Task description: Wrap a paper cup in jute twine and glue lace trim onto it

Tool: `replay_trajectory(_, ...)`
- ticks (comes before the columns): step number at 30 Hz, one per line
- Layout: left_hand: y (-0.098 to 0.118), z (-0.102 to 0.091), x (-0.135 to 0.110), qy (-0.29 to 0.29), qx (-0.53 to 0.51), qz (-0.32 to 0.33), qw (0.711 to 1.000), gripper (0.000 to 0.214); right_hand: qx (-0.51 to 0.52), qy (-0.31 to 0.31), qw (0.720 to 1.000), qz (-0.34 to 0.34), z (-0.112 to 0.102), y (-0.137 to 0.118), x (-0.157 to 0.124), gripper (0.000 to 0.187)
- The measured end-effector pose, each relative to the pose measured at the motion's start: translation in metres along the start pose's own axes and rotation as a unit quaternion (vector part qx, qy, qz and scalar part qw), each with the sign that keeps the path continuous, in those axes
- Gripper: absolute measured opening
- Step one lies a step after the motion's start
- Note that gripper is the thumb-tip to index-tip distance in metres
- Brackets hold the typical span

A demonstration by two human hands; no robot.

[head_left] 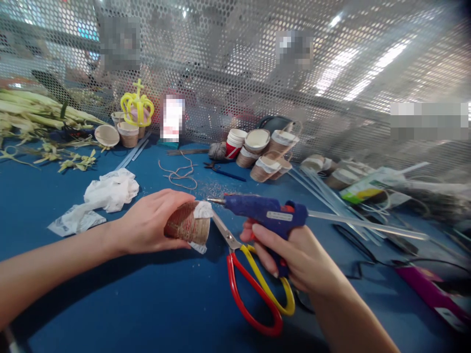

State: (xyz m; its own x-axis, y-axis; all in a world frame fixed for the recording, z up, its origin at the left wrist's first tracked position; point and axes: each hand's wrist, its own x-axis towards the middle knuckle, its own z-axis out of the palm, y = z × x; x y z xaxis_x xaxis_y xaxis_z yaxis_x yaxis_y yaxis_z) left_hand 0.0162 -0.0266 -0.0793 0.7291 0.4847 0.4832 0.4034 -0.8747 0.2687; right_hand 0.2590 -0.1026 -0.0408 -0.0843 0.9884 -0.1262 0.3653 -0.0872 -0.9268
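Note:
My left hand (152,223) is closed around a small cup wrapped in brown twine (189,226), tilted on its side, with white lace at its rim. In my right hand (290,255) is a blue hot glue gun (257,208), a clear glue stick jutting from its back. The gun's metal nozzle points left, close to the lace by the rim; whether it touches cannot be made out. Scissors with one red and one yellow handle (253,289) lie beneath the gun, their blades partly hidden behind the cup. Crumpled white lace (112,191) rests left of the cup.
Twine-wrapped cups (265,166) stand at the back beside a grey yarn ball (217,151). Clear glue sticks (331,206) and cables lie right. A yellow crown-shaped piece (137,105), more cups and dried husks (40,110) are back left. A perforated metal screen (221,63) borders the blue table (147,304).

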Motion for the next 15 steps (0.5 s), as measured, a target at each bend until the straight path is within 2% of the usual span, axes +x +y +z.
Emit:
replay_trajectory(5,-0.0026,0.0015,-0.0001,0.053,0.057,0.082,0.994,0.049,0.048,0.019,0.999,0.004,0.004,-0.0009,-0.0004,0.027)
replay_trajectory(9,-0.0047,0.0018,-0.0006,0.056,0.079,0.093,0.991,0.048,0.094,0.041,0.995,0.004,0.0054,0.0008,-0.0002,0.025)
replay_trajectory(15,-0.005,0.0026,-0.0015,0.051,0.083,0.098,0.99,0.044,0.099,0.023,0.995,0.008,0.0042,0.0034,0.0007,0.024)
